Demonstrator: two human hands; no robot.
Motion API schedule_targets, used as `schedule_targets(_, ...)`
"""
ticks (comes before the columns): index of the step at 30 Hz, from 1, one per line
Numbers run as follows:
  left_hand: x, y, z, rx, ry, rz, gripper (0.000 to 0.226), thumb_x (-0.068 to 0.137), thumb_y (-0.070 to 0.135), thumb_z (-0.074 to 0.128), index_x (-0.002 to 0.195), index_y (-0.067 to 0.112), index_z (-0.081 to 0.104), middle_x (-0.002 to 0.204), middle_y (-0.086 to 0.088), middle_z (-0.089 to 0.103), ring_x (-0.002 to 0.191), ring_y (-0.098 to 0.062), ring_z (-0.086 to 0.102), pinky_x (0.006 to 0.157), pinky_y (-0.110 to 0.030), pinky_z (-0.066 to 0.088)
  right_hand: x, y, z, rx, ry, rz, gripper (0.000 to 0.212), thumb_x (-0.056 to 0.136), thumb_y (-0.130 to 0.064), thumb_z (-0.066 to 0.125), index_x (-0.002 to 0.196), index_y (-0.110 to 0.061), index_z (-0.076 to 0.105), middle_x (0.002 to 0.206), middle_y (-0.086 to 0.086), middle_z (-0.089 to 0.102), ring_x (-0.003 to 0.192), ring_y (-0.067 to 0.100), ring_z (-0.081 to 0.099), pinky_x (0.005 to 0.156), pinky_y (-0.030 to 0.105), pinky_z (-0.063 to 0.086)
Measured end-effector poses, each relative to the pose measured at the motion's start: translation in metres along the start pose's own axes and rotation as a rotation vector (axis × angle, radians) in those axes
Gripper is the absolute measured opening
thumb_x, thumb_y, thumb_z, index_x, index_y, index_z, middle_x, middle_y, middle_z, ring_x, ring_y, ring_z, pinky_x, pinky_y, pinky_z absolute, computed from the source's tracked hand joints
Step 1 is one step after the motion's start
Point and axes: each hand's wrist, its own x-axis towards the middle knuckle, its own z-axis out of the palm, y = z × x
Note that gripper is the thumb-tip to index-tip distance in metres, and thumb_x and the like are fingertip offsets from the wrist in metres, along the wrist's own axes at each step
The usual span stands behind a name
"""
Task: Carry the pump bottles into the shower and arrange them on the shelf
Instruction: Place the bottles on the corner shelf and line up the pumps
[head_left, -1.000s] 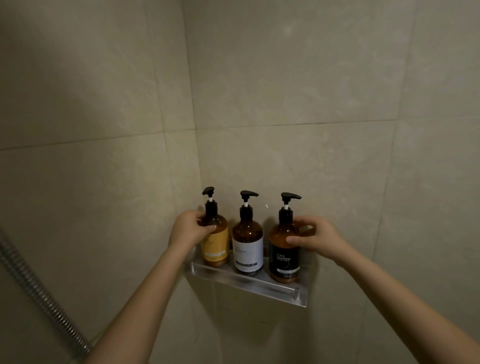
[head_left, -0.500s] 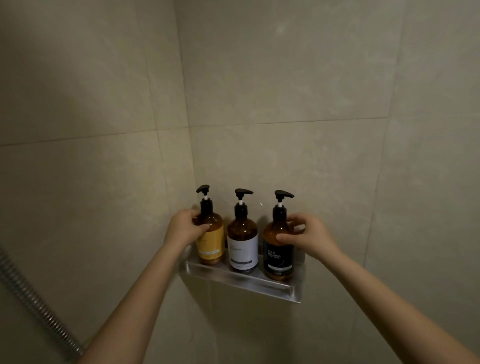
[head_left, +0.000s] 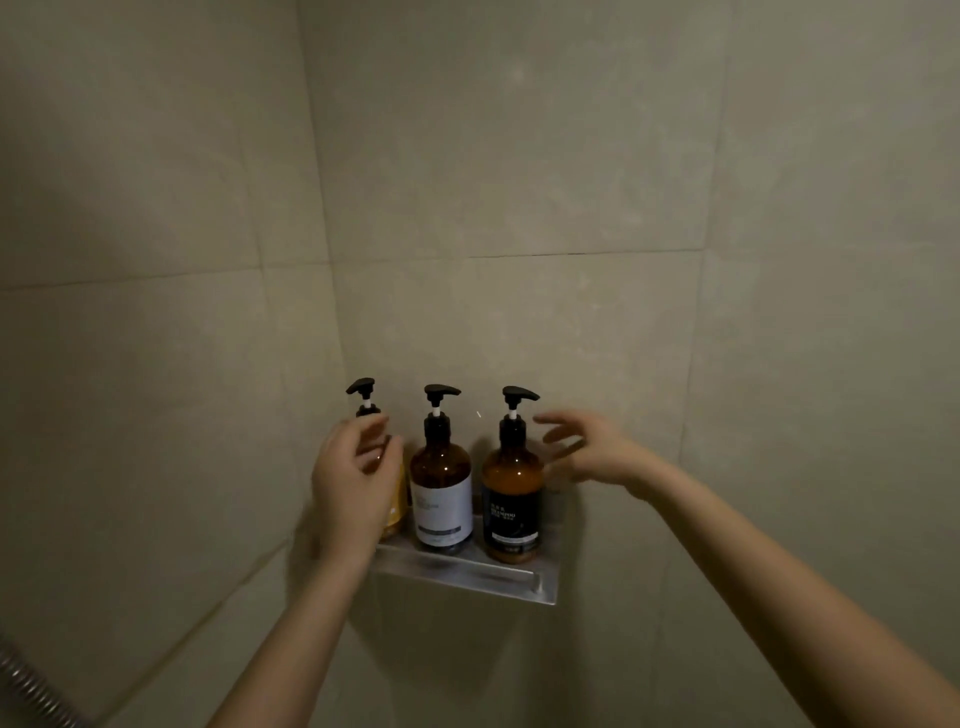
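Three amber pump bottles stand upright in a row on the clear wall shelf (head_left: 467, 574) in the shower corner. The yellow-label bottle (head_left: 397, 506) is on the left, mostly hidden behind my left hand (head_left: 353, 478). The white-label bottle (head_left: 441, 488) is in the middle. The black-label bottle (head_left: 511, 499) is on the right. My left hand hovers in front of the left bottle with fingers spread, holding nothing. My right hand (head_left: 589, 449) is just right of the black-label bottle, fingers apart and off it.
Beige tiled walls meet in a corner right behind the shelf. A metal shower hose (head_left: 31, 686) runs along the lower left edge.
Both hands have let go of the outer bottles and drawn back a little, fingers now spread. The bottles stay in place on the shelf.
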Motion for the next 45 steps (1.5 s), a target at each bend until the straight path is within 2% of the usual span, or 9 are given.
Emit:
schedule_targets(2,-0.013,0.017,0.018,-0.052,-0.145,0.008,0.03,0.08,0.018,0.067,0.11,0.023,0.064,0.103,0.009,0.065,0.083,0.007,0.061,0.068,-0.004,0.05,0.001,-0.01,-0.023,0.073,0.101,-0.064,0.048,0.082,0.003,0.06,0.124,-0.019,0.057,0.123,0.01,0.059,0.101,0.019,0.058,0.065,0.024,0.051)
schedule_targets(4,-0.021,0.029,0.036,-0.05,-0.319,0.002,0.039,0.08,0.023,0.067,0.118,0.024,0.06,0.109,0.014,0.061,0.09,0.008,0.059,0.068,-0.002,0.048,0.002,-0.027,-0.041,0.116,0.181,-0.142,0.035,0.087,-0.002,0.056,0.117,-0.018,0.062,0.119,0.012,0.063,0.094,0.016,0.059,0.062,0.02,0.047)
schedule_targets(9,-0.024,0.034,0.069,0.019,-0.492,-0.025,0.059,0.078,0.026,0.069,0.134,0.025,0.048,0.137,0.003,0.054,0.121,-0.014,0.053,0.092,-0.021,0.046,0.011,-0.075,-0.044,-0.112,0.076,-0.285,0.03,0.095,-0.016,0.047,0.122,-0.02,0.061,0.114,-0.003,0.057,0.095,0.015,0.06,0.065,0.02,0.05)
schedule_targets(14,-0.019,0.032,0.078,0.085,-0.468,-0.041,0.068,0.075,0.015,0.073,0.137,0.02,0.045,0.136,-0.003,0.055,0.123,-0.015,0.053,0.096,-0.025,0.047,0.026,-0.09,-0.035,-0.295,-0.055,-0.164,0.028,0.091,-0.017,0.056,0.118,-0.016,0.065,0.117,0.005,0.065,0.1,0.019,0.063,0.068,0.021,0.052)
schedule_targets(18,-0.018,0.029,0.076,0.107,-0.505,-0.084,0.065,0.074,0.014,0.074,0.134,0.012,0.048,0.131,-0.008,0.059,0.121,-0.016,0.055,0.097,-0.029,0.048,0.034,-0.087,-0.034,-0.273,-0.098,-0.079,0.023,0.088,-0.018,0.062,0.109,-0.014,0.071,0.103,0.006,0.069,0.074,0.01,0.061,0.06,0.017,0.052)
schedule_targets(21,-0.017,0.028,0.075,0.132,-0.519,-0.077,0.057,0.074,0.015,0.073,0.128,0.01,0.054,0.126,-0.008,0.063,0.117,-0.016,0.058,0.09,-0.023,0.046,0.037,-0.086,-0.034,-0.239,-0.075,-0.046,0.022,0.085,-0.021,0.066,0.104,-0.012,0.072,0.091,0.002,0.067,0.07,0.008,0.06,0.056,0.016,0.051)
schedule_targets(30,-0.011,0.026,0.075,0.167,-0.551,-0.093,0.057,0.073,0.019,0.075,0.126,0.007,0.056,0.123,-0.009,0.065,0.113,-0.017,0.061,0.092,-0.027,0.049,0.036,-0.078,-0.022,-0.065,0.08,0.092,0.027,0.077,-0.031,0.074,0.083,-0.008,0.061,0.069,0.003,0.061,0.062,0.013,0.058,0.056,0.02,0.05)
schedule_targets(37,-0.009,0.024,0.076,0.168,-0.553,-0.095,0.058,0.072,0.021,0.076,0.125,0.009,0.056,0.123,-0.007,0.065,0.112,-0.016,0.061,0.086,-0.022,0.047,0.029,-0.083,-0.022,-0.012,0.054,0.072,0.031,0.078,-0.028,0.074,0.099,-0.006,0.067,0.073,0.002,0.063,0.064,0.012,0.06,0.054,0.02,0.051)
schedule_targets(45,-0.01,0.02,0.076,0.154,-0.552,-0.099,0.057,0.073,0.02,0.075,0.126,0.009,0.056,0.123,-0.007,0.065,0.112,-0.016,0.061,0.087,-0.021,0.047,0.024,-0.082,-0.015,0.028,0.085,0.075,0.026,0.08,-0.025,0.072,0.097,-0.007,0.065,0.075,0.003,0.06,0.066,0.013,0.058,0.053,0.02,0.047)
